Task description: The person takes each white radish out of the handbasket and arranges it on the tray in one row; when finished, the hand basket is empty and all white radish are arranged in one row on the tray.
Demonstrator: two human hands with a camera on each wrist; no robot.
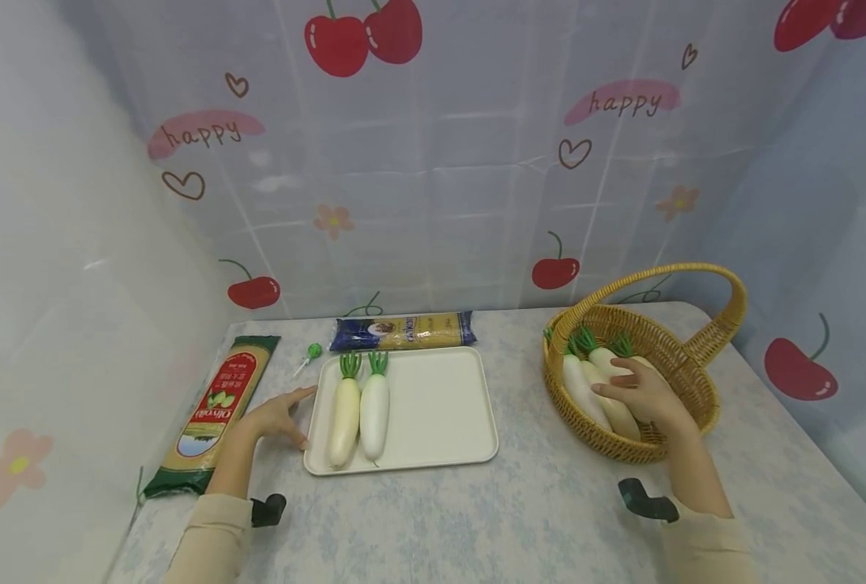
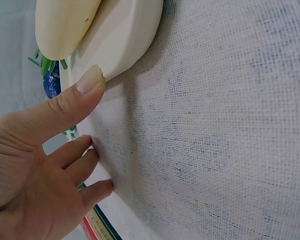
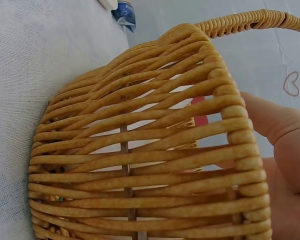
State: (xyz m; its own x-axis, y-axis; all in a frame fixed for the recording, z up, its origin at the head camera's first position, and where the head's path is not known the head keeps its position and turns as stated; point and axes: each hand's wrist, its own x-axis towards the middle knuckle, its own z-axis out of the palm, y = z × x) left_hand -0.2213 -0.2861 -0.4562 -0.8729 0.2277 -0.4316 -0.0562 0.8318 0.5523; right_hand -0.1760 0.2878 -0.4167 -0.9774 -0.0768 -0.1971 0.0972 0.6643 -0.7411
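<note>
My left hand [image 1: 276, 418] is at the left edge of a white rectangular tray [image 1: 440, 410], fingers spread and holding nothing. In the left wrist view its thumb [image 2: 87, 87] is by the tray's corner. Two white radishes with green tops, one creamier [image 1: 345, 422] and one whiter [image 1: 375, 418], lie side by side on the tray. My right hand [image 1: 648, 393] reaches into a wicker basket [image 1: 560, 397], over several white radishes [image 1: 582, 389], its fingers extended. In the right wrist view the basket wall [image 3: 140, 165] hides most of that hand's fingers.
A blue-and-yellow pasta packet [image 1: 404, 331] lies behind the tray. Left of it are a green lollipop [image 1: 313, 351] and a long red-and-green packet [image 1: 217, 410]. The basket's tall handle [image 1: 659, 269] arches above it. A printed curtain [image 1: 433, 178] hangs behind the table.
</note>
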